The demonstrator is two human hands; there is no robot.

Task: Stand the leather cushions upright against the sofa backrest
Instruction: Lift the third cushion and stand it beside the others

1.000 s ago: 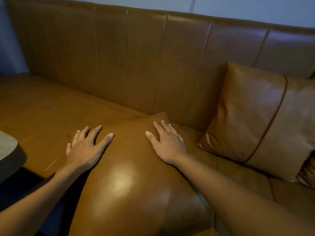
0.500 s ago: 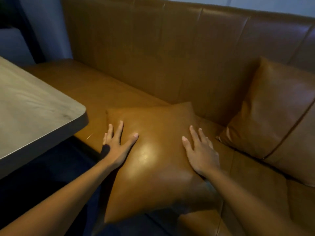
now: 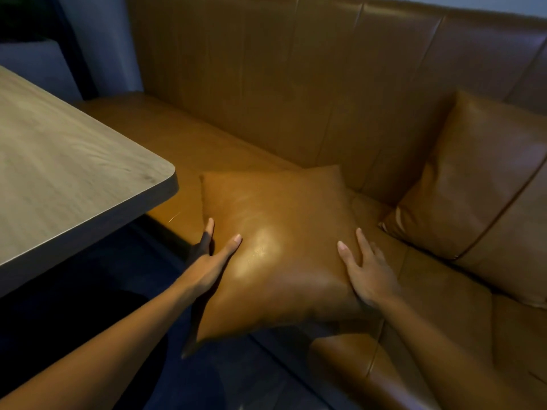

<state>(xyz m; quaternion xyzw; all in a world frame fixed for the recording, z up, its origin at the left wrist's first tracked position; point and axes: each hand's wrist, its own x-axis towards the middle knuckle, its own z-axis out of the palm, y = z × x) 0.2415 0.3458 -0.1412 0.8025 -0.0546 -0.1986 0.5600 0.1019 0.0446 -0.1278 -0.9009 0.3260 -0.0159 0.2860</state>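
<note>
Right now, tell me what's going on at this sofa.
A person has both hands on a brown leather cushion that lies flat on the sofa seat, its near corner hanging past the front edge. The left hand holds its left side, thumb on top; the right hand rests flat on its right side. It is not yet upright. A second cushion stands against the backrest.

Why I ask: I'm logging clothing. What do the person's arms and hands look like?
Both forearms are bare to the frame edge, no sleeves showing. The left hand and right hand wear no gloves; no ring, watch or bracelet is visible. Nails look short and plain, though the light is dim.
</note>
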